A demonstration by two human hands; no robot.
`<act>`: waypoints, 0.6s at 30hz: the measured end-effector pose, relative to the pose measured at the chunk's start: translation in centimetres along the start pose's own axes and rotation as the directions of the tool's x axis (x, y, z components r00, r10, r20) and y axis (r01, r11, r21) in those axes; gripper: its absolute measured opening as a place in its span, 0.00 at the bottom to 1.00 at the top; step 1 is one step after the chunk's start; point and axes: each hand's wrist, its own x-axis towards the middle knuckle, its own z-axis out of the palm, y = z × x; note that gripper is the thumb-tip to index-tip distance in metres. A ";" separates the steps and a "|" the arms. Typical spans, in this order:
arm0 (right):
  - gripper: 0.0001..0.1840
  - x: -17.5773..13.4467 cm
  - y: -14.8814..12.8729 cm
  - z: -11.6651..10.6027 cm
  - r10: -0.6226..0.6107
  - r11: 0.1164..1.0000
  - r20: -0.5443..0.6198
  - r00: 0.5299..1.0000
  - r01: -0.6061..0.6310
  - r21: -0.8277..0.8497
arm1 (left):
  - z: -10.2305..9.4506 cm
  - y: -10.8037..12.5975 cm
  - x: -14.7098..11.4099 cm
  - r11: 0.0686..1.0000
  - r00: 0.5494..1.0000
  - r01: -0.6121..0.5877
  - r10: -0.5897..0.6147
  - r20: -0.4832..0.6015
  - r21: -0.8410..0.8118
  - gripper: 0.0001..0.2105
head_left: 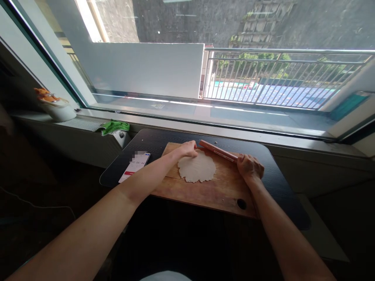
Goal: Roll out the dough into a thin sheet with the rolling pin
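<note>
A thin, pale sheet of dough point(197, 168) with a ragged edge lies flat on a wooden cutting board point(225, 191). My left hand point(189, 148) is at the far edge of the dough, its fingers closed on that edge; the fingertips are partly hidden. A wooden rolling pin point(218, 150) slants over the far right part of the board. My right hand point(250, 168) is wrapped round its right end. The pin's left end lies beyond the dough, close to my left hand.
The board rests on a black table point(155, 136). A lit phone point(135, 167) showing a timer lies left of my left forearm. Behind the table are a window ledge point(181, 123) and a large window. A green cloth point(115, 127) and a white pot point(60, 111) sit at left.
</note>
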 end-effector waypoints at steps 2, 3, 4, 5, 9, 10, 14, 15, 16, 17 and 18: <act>0.27 0.0 0.1 0.1 0.005 1.000 -0.005 1.000 -0.005 -0.001 | -0.1 0.0 -0.2 0.999 1.000 -0.001 0.002 0.027 -0.039 0.15; 0.27 0.0 0.2 0.1 0.005 1.000 -0.003 1.000 -0.005 -0.003 | -0.2 0.1 -0.3 0.998 0.999 0.002 0.001 0.042 -0.059 0.12; 0.27 0.0 0.2 0.0 0.003 1.000 0.002 1.000 -0.003 -0.004 | -0.3 0.2 -0.3 0.997 0.999 0.006 -0.002 0.050 -0.082 0.08; 0.27 0.0 0.2 0.0 0.003 1.000 0.007 1.000 -0.003 -0.004 | -0.3 0.3 -0.3 0.994 0.999 0.012 -0.007 0.048 -0.109 0.05; 0.27 -0.3 0.1 -0.2 0.009 1.000 0.018 1.000 -0.009 -0.004 | -0.1 -0.6 -1.0 0.968 0.996 0.056 -0.072 -0.057 -0.246 0.04; 0.27 -0.4 0.0 -0.3 0.008 1.000 0.020 1.000 -0.008 -0.008 | 0.1 -1.2 -1.4 0.958 0.991 0.075 -0.103 -0.087 -0.277 0.06; 0.28 -0.1 0.0 -0.4 0.002 1.000 0.036 0.999 -0.001 -0.026 | 1.1 -4.3 -4.3 0.922 0.971 0.157 -0.210 -0.116 -0.353 0.08; 0.28 0.1 0.0 -0.5 0.002 1.000 0.044 0.999 -0.001 -0.028 | 1.2 -5.1 -5.1 0.920 0.969 0.170 -0.222 -0.112 -0.352 0.08; 0.28 0.2 0.0 -0.8 0.006 0.999 0.063 0.998 -0.004 -0.032 | 1.3 -5.7 -5.8 0.926 0.966 0.182 -0.230 -0.114 -0.330 0.08; 0.29 0.4 -0.1 -1.1 0.013 0.999 0.095 0.995 -0.010 -0.039 | 1.2 -6.2 -6.4 0.938 0.964 0.191 -0.234 -0.123 -0.289 0.08; 0.29 0.4 -0.2 -1.4 0.023 0.999 0.136 0.990 -0.017 -0.047 | 0.9 -6.6 -6.8 0.951 0.962 0.198 -0.235 -0.139 -0.236 0.09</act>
